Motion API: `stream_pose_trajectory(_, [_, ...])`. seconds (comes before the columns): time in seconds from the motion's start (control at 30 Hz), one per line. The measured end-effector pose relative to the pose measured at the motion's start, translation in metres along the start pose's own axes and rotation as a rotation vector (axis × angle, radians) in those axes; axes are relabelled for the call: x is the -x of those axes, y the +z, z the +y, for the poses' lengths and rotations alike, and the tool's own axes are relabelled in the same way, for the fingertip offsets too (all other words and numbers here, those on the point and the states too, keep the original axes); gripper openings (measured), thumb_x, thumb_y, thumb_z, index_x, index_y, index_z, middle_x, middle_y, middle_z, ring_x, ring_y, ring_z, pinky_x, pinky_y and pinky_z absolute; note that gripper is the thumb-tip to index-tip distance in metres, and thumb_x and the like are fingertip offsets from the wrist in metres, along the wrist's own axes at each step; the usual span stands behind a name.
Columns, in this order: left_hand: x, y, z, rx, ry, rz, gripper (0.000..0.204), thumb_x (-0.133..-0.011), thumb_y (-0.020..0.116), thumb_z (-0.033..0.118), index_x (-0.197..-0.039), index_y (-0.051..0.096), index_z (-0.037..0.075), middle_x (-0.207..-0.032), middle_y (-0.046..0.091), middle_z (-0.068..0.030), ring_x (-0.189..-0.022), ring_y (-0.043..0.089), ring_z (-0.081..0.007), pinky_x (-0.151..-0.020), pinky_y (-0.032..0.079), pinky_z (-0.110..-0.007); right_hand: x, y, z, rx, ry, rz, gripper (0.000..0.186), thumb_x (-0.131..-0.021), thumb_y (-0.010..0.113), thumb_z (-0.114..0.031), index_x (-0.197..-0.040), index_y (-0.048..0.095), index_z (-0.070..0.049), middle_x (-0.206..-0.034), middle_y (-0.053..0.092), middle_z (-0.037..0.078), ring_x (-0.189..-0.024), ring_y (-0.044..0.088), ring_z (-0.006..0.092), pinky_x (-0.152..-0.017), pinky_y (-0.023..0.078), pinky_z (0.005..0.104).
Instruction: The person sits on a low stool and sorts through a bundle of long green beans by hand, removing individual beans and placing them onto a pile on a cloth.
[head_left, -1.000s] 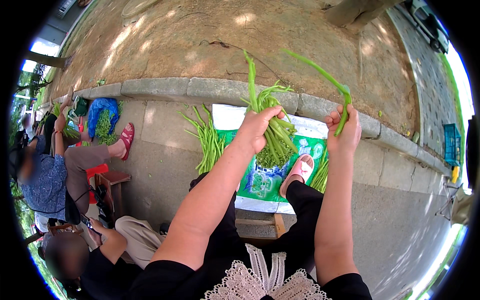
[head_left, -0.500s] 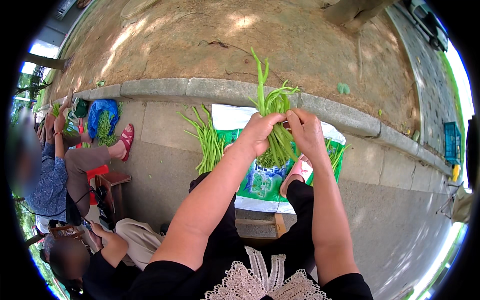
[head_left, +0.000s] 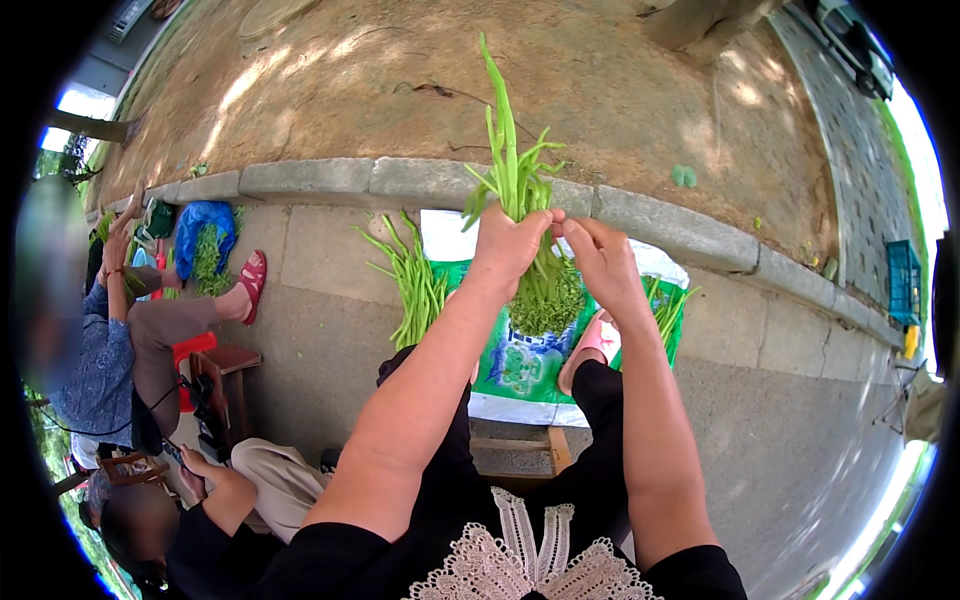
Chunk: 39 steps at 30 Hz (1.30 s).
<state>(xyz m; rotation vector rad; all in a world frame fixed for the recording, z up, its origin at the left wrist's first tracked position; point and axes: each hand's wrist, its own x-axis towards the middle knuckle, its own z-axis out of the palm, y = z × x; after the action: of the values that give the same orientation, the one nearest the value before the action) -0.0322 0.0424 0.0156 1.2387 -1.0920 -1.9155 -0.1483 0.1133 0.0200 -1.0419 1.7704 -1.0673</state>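
A bunch of long green vegetable stalks (head_left: 515,175) is gripped in my left hand (head_left: 510,245), its tips rising above the fist. Fingers of my right hand (head_left: 600,258) are pinched together against the left fingertips; whatever is between them is too small to make out. Beneath both hands lies a heap of small green trimmings (head_left: 545,305) on a green and white plastic sack (head_left: 520,375). More long stalks (head_left: 418,285) rest at the sack's left side, and a few stalks (head_left: 668,305) lie at its right edge.
A stone curb (head_left: 430,182) runs beyond the sack, with bare earth behind it. My foot in a pink slipper (head_left: 597,340) is on the sack. Two people sit at the left, by a blue bag (head_left: 205,225) of greens and a wooden stool (head_left: 232,358). A blue crate (head_left: 903,280) stands far right.
Both hands have shifted slightly left, and the bunch now stands more upright, with its tallest stalk reaching higher. More of the trimmings heap shows below. The person at far left has moved their hands.
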Motion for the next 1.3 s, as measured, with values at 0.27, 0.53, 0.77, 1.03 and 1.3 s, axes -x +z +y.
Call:
stream_pose_trajectory(0.27, [0.013, 0.0, -0.01, -1.337, 0.486, 0.046, 0.016, -0.077, 0.052, 0.012, -0.087, 0.055, 0.0, -0.085, 0.058, -0.0193, -0.073, 0.061, -0.0342, -0.062, 0.049, -0.042, 0.002, 0.043, 0.003, -0.904, 0.342, -0.169, 0.068, -0.08, 0.063, -0.044, -0.125, 0.04, 0.001, -0.121, 0.047, 0.012, -0.109, 0.046, 0.0193, -0.091, 0.04, 0.0344])
stream_pose_trajectory(0.53, [0.017, 0.004, -0.02, -1.34, 0.505, -0.172, 0.039, -0.069, 0.06, 0.011, -0.104, 0.05, -0.003, -0.104, 0.053, -0.021, -0.085, 0.059, -0.0369, -0.071, 0.049, -0.041, -0.005, 0.042, 0.022, -1.215, 0.54, 0.018, 0.033, -0.079, 0.065, -0.03, -0.1, 0.055, -0.006, -0.095, 0.059, 0.005, -0.086, 0.056, 0.0146, -0.075, 0.047, 0.0306])
stream_pose_trajectory(0.77, [0.012, -0.003, -0.014, -0.759, 0.533, -0.38, 0.056, -0.072, 0.062, 0.011, -0.124, 0.043, 0.002, -0.123, 0.046, -0.0182, -0.101, 0.055, -0.0267, -0.082, 0.046, -0.034, -0.014, 0.016, 0.021, -1.153, 0.453, 0.078, 0.024, -0.08, 0.064, -0.022, -0.094, 0.056, -0.004, -0.087, 0.059, 0.006, -0.081, 0.058, 0.017, -0.071, 0.049, 0.0313])
stream_pose_trajectory(1.03, [0.002, -0.02, 0.009, -0.225, 0.042, -0.354, 0.034, -0.082, 0.064, 0.033, -0.097, 0.062, 0.003, -0.083, 0.061, -0.0013, -0.078, 0.053, -0.0075, -0.071, 0.042, -0.024, -0.009, -0.008, 0.002, -1.039, 0.286, -0.123, 0.014, -0.079, 0.058, -0.009, -0.089, 0.054, -0.001, -0.077, 0.058, 0.008, -0.069, 0.058, 0.0189, -0.064, 0.049, 0.0311])
stream_pose_trajectory(1.3, [0.005, -0.014, 0.011, 0.373, -0.121, -0.573, 0.049, -0.082, 0.062, 0.031, -0.119, 0.047, 0.002, -0.109, 0.058, -0.0148, -0.101, 0.057, -0.0237, -0.086, 0.048, -0.038, 0.01, 0.008, -0.015, -0.715, 0.227, -0.425, 0.03, -0.069, 0.061, -0.002, -0.097, 0.051, 0.002, -0.075, 0.057, 0.011, -0.062, 0.059, 0.0232, -0.06, 0.05, 0.0344])
